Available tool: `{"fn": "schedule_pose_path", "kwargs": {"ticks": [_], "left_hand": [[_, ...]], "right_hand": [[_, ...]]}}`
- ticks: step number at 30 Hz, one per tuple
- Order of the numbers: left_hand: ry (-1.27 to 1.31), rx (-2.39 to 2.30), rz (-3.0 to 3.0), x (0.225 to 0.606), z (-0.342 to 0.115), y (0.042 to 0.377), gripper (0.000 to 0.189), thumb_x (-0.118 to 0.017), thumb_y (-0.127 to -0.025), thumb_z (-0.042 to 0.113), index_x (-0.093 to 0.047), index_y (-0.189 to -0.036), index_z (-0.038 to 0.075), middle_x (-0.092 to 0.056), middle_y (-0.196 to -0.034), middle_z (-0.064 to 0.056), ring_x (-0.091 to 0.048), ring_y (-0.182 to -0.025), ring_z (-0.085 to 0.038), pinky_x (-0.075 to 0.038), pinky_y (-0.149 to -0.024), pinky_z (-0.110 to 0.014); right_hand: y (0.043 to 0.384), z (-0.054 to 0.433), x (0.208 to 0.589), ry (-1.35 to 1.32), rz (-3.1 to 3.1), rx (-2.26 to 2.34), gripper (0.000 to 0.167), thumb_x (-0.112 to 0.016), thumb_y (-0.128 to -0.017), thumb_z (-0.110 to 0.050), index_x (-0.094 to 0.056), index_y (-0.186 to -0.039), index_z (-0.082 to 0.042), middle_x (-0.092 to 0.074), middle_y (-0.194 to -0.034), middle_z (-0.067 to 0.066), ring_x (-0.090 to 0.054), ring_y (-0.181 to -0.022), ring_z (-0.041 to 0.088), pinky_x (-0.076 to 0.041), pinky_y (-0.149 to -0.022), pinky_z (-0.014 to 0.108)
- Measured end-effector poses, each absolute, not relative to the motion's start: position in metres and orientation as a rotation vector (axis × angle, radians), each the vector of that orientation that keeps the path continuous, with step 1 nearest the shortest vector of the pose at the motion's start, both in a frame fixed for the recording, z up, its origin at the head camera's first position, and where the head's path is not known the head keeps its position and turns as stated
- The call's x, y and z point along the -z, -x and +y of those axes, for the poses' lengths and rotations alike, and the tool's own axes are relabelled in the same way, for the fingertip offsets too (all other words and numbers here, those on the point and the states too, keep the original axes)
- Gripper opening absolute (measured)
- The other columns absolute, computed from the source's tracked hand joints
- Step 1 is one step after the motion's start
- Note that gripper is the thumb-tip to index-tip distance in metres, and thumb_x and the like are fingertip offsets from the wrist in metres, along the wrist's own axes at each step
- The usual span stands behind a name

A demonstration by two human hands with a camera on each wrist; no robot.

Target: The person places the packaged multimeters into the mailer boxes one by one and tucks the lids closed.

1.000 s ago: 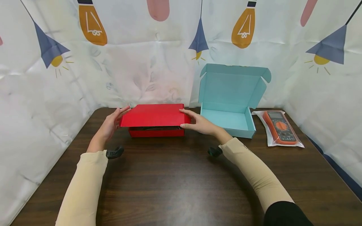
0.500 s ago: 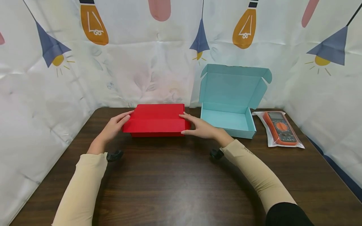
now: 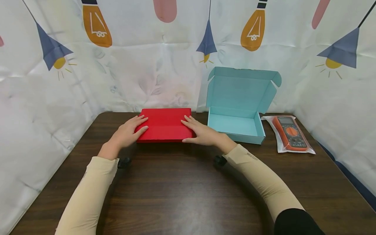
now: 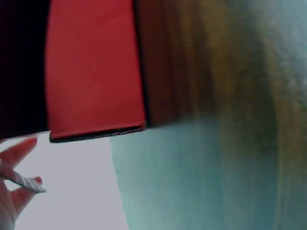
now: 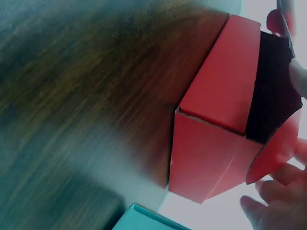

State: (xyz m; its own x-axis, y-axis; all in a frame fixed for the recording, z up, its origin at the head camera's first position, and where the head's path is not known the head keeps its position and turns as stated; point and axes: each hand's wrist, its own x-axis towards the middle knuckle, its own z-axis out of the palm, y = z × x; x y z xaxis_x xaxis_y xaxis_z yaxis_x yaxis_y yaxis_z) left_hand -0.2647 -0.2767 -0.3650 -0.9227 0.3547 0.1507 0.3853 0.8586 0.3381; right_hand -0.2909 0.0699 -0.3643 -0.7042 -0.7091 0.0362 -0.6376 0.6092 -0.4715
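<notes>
A red cardboard box [image 3: 165, 125] stands at the back of the table with its lid lowered nearly flush. My left hand [image 3: 127, 133] rests on the lid's left side, fingers stretched over the top and thumb near the front. On the right side lies my right hand [image 3: 203, 133], fingers spread on the lid and thumb at the front edge. The right wrist view shows the box's red walls [image 5: 208, 143] with a dark gap under the lid and a side flap [image 5: 276, 148] beside the fingers. In the left wrist view, a red box wall [image 4: 93, 67] fills the upper left.
A light blue box [image 3: 236, 125] stands to the right with its lid upright. Beyond it lies an orange multimeter [image 3: 290, 132] in a clear plastic bag. The dark wood table [image 3: 176, 189] ends at a patterned curtain [image 3: 164, 75] behind.
The red lid has come down over the box, hiding the front opening seen earlier. My left hand has moved right onto the lid; my right hand has shifted slightly left and down.
</notes>
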Motion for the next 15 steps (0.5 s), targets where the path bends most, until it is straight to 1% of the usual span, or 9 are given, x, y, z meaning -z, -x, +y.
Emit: {"fn": "schedule_pose_path", "kwargs": {"ticks": [3,8,10,13,15], "left_hand": [[0.652,0.456,-2.942,0.368,-0.269,0.268,0.061,-0.057,-0.104,0.031,-0.042,-0.155,0.001,-0.036,-0.161,-0.022,-0.026,-0.149,-0.044,-0.025,-0.118,-0.061],[0.689,0.34,-2.978,0.371,-0.258,0.273,0.064,-0.059,-0.103,0.032,-0.04,-0.157,0.003,-0.034,-0.162,-0.021,-0.026,-0.149,-0.045,-0.023,-0.117,-0.065],[0.681,0.312,-2.996,0.373,-0.255,0.275,0.065,-0.058,-0.103,0.034,-0.039,-0.158,0.005,-0.033,-0.163,-0.02,-0.024,-0.15,-0.045,-0.022,-0.117,-0.067],[0.666,0.285,-3.026,0.376,-0.25,0.277,0.066,-0.056,-0.104,0.037,-0.036,-0.159,0.006,-0.03,-0.164,-0.02,-0.022,-0.151,-0.045,-0.019,-0.117,-0.068],[0.659,0.281,-3.039,0.377,-0.247,0.278,0.067,-0.054,-0.104,0.038,-0.035,-0.16,0.007,-0.029,-0.164,-0.02,-0.021,-0.151,-0.045,-0.018,-0.116,-0.069]], "right_hand": [[0.29,0.065,0.363,1.156,2.683,0.585,0.089,-0.075,-0.093,-0.037,-0.026,-0.164,-0.015,-0.013,-0.171,0.006,-0.01,-0.157,0.028,-0.039,-0.114,0.046],[0.29,0.056,0.366,1.195,2.682,0.486,0.09,-0.076,-0.092,-0.037,-0.027,-0.164,-0.016,-0.017,-0.171,0.005,-0.009,-0.157,0.029,-0.038,-0.115,0.047],[0.291,0.053,0.369,1.208,2.689,0.446,0.091,-0.077,-0.092,-0.039,-0.027,-0.164,-0.017,-0.016,-0.171,0.006,-0.008,-0.157,0.031,-0.033,-0.117,0.048],[0.292,0.05,0.371,1.213,2.698,0.402,0.092,-0.077,-0.091,-0.041,-0.026,-0.164,-0.018,-0.015,-0.171,0.006,-0.006,-0.156,0.034,-0.024,-0.122,0.049],[0.292,0.048,0.372,1.202,2.703,0.385,0.093,-0.078,-0.09,-0.042,-0.026,-0.164,-0.019,-0.013,-0.171,0.006,-0.006,-0.156,0.034,-0.02,-0.123,0.049]]}}
